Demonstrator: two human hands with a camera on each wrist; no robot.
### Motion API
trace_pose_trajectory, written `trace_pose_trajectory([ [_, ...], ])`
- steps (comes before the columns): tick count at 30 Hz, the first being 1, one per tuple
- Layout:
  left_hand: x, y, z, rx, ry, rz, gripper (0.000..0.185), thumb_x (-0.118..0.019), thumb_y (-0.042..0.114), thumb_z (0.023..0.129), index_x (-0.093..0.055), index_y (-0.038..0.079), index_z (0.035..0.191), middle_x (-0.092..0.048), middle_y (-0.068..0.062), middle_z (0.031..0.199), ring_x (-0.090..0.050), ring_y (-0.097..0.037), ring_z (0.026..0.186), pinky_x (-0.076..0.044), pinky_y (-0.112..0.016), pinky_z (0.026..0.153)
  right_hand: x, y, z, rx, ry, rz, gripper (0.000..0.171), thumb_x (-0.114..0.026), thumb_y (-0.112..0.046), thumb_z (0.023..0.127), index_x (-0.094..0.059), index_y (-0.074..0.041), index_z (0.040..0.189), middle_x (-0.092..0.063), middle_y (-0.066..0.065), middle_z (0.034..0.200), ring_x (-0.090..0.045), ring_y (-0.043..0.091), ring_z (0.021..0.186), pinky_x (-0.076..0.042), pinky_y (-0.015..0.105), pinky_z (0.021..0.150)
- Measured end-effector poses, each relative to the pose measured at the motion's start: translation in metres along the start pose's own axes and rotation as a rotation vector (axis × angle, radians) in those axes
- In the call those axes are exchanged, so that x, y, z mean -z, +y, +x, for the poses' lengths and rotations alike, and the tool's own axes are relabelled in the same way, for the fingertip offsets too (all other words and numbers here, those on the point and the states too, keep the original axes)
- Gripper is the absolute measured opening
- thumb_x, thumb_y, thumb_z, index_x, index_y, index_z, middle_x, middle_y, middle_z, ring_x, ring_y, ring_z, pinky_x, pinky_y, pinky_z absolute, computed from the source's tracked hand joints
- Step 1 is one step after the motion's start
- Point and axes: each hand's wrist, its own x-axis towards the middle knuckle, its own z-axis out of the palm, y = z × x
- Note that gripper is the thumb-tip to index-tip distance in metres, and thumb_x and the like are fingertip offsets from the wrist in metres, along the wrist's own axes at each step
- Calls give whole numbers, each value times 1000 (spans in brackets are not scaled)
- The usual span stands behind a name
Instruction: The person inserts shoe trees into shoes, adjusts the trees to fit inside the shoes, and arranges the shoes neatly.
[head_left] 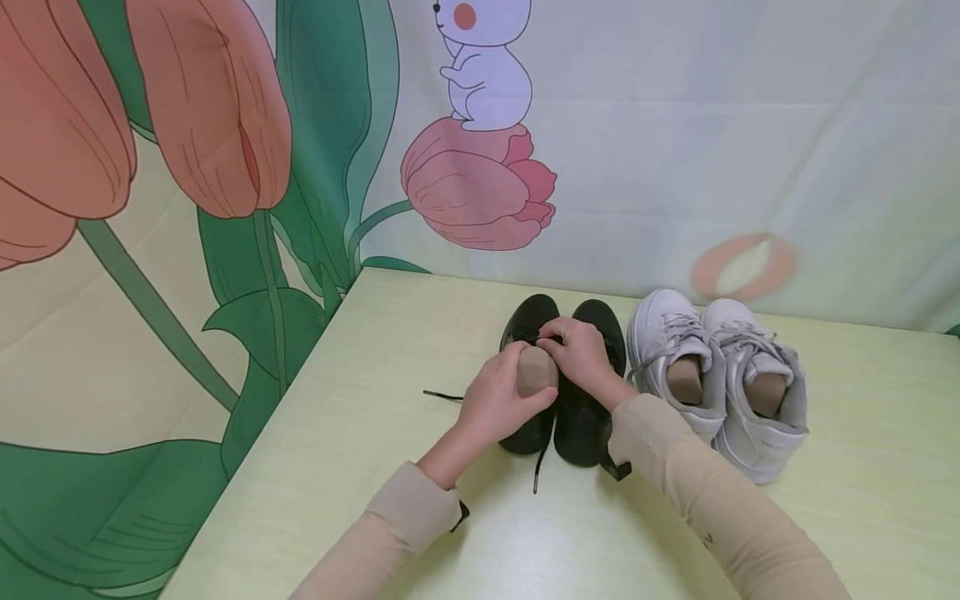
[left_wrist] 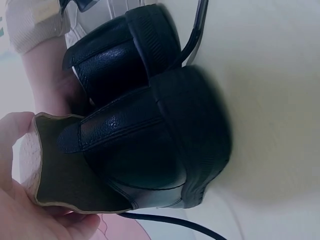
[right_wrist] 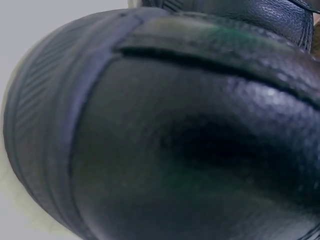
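A pair of black lace-up shoes stands on the table, toes pointing away from me: a left shoe (head_left: 529, 317) and a right shoe (head_left: 598, 323). My left hand (head_left: 498, 396) grips the brown shoe insert (head_left: 537, 372) that rises from the left shoe's opening. In the left wrist view, thumb and fingers hold that insert (left_wrist: 65, 170) by opposite edges. My right hand (head_left: 581, 350) reaches over the right shoe and pinches a black shoelace at the left shoe's lacing; the fingertips partly hide it. A loose lace end (head_left: 538, 467) hangs toward me, another (head_left: 442, 395) lies left.
Two white sneakers (head_left: 678, 358) with brown inserts stand close on the right. Dark wrist-camera parts (head_left: 618, 468) hang below my right cuff. A printed cloth backdrop (head_left: 645, 150) rises behind the pale yellow table (head_left: 360, 358), whose left edge runs diagonally.
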Motion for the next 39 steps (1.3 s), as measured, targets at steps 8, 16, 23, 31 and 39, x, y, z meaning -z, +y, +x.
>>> trace_pose_trajectory([
  [8,1,0,4,8,-6,6,64,-59,44,78,-38,9,128,-52,-8,119,-52,-23,103,-46,-38,79,0,0,0,-4,1,12,10,-64,-13,79,-70,-6,84,-67,8,91,-61,23,87,-48,38,79],
  [16,-6,2,-9,-10,170,59,72,-58,49,78,-34,10,134,-46,-6,132,-45,-24,119,-43,-41,89,1,0,0,-6,-11,3,10,-64,-13,80,-70,-7,84,-67,8,92,-61,23,87,-48,38,79],
  [23,-9,7,-12,-13,263,136,70,-59,47,79,-37,11,135,-50,-1,129,-49,-22,114,-47,-38,82,2,1,1,3,-7,13,10,-64,-12,79,-70,-6,85,-67,8,92,-61,24,87,-48,38,79],
  [31,-7,11,-5,2,243,193,70,-59,45,79,-38,9,134,-53,-2,126,-52,-24,110,-49,-38,76,3,1,3,5,6,19,9,-64,-9,79,-70,-4,83,-68,10,87,-62,24,80,-49,37,74],
  [39,-8,8,-2,8,231,208,70,-59,46,79,-38,8,134,-53,-2,126,-52,-23,110,-50,-38,76,2,2,4,-4,-1,26,10,-63,-9,79,-70,-4,84,-67,9,86,-61,24,81,-49,37,75],
])
